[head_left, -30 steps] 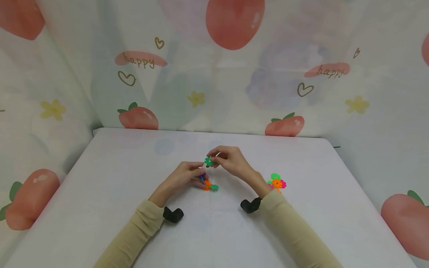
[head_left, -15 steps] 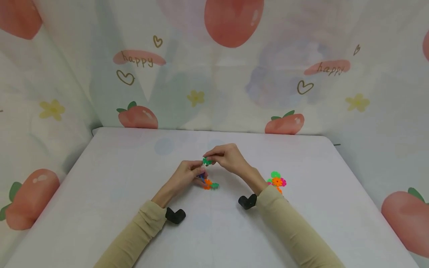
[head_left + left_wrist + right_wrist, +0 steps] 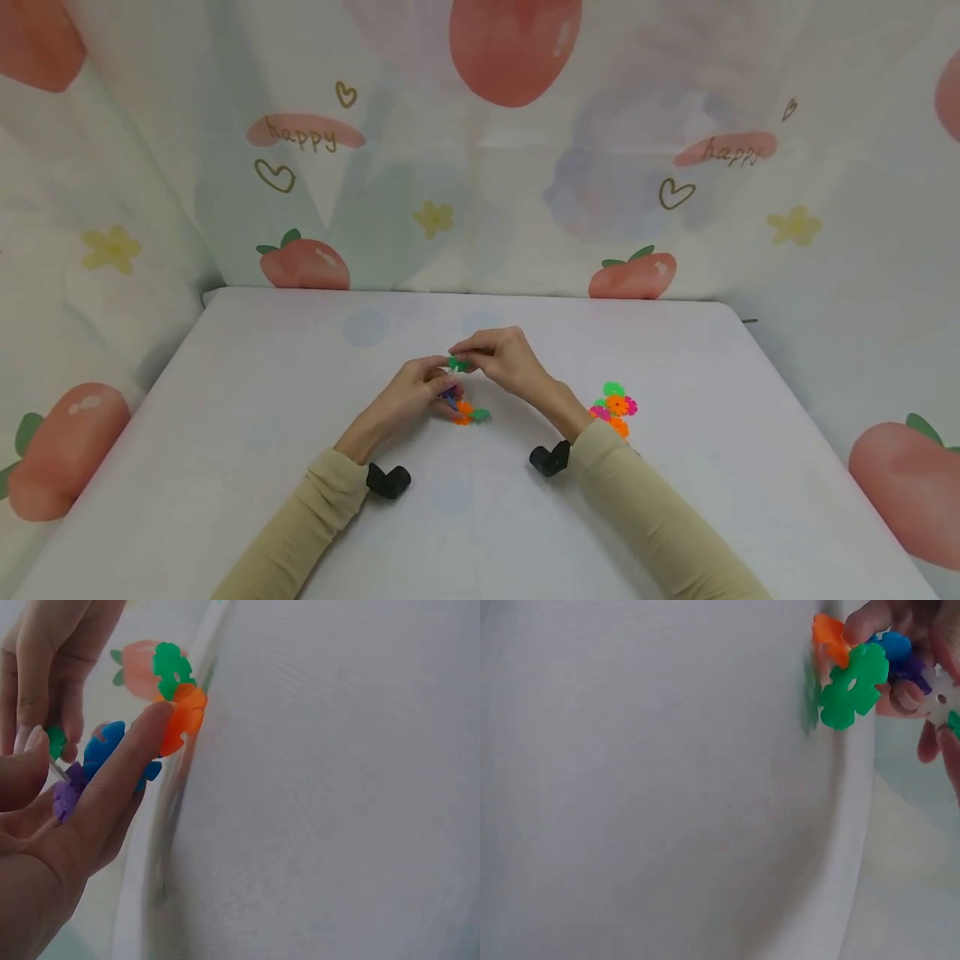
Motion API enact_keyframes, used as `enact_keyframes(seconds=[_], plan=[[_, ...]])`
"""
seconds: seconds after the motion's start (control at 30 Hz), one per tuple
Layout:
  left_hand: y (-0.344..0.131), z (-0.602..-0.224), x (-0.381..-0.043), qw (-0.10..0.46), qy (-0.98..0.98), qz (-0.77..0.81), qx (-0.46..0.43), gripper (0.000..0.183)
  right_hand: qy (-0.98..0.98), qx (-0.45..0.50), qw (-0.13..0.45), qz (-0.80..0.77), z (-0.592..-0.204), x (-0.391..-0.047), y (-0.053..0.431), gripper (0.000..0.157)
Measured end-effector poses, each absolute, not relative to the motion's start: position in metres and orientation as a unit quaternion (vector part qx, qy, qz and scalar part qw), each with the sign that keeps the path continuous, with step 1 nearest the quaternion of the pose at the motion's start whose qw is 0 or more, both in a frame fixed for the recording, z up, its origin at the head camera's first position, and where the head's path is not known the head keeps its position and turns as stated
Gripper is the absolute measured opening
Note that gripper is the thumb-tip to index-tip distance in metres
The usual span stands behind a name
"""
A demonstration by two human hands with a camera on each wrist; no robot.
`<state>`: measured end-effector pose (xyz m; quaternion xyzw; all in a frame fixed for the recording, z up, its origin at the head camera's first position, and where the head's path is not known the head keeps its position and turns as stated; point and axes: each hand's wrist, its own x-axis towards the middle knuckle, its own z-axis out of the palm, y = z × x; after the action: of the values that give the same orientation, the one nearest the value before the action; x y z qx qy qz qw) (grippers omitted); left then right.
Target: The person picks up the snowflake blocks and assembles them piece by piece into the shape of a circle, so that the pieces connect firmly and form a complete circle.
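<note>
Green flower (image 3: pixel 457 364) shifted leftward, right hand (image 3: pixel 504 358) pinching it, left hand (image 3: pixel 415 392) gripping joined flowers (image 3: pixel 465 412)

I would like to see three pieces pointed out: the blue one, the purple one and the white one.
Blue piece (image 3: pixel 103 748): left wrist view, on its larger visible part.
Purple piece (image 3: pixel 67 795): left wrist view, on its visible middle.
White piece (image 3: pixel 940 712): right wrist view, just below its hole.

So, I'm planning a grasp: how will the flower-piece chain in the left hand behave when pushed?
The chain is probably light, being a few thin pieces. The green piece at its free end looks flat and unbent, so likely stiff. Pushed, the chain may separate at its joints, where notched rims seem slotted together.
</note>
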<state>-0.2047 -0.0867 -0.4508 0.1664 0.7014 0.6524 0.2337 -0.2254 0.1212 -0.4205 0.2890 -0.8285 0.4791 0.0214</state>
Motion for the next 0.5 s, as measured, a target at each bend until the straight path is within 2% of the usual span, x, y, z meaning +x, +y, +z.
enact_keyframes(seconds=[0.17,0.5], plan=[[-0.091,-0.449,-0.207,0.262,0.691,0.657,0.149,0.033,-0.839,0.239,-0.019,0.488,-0.419,-0.226,0.144,0.027],[-0.103,-0.448,-0.211,0.282,0.672,0.673,0.125,0.041,-0.902,0.195,-0.047,0.382,-0.416,-0.205,0.199,0.022]])
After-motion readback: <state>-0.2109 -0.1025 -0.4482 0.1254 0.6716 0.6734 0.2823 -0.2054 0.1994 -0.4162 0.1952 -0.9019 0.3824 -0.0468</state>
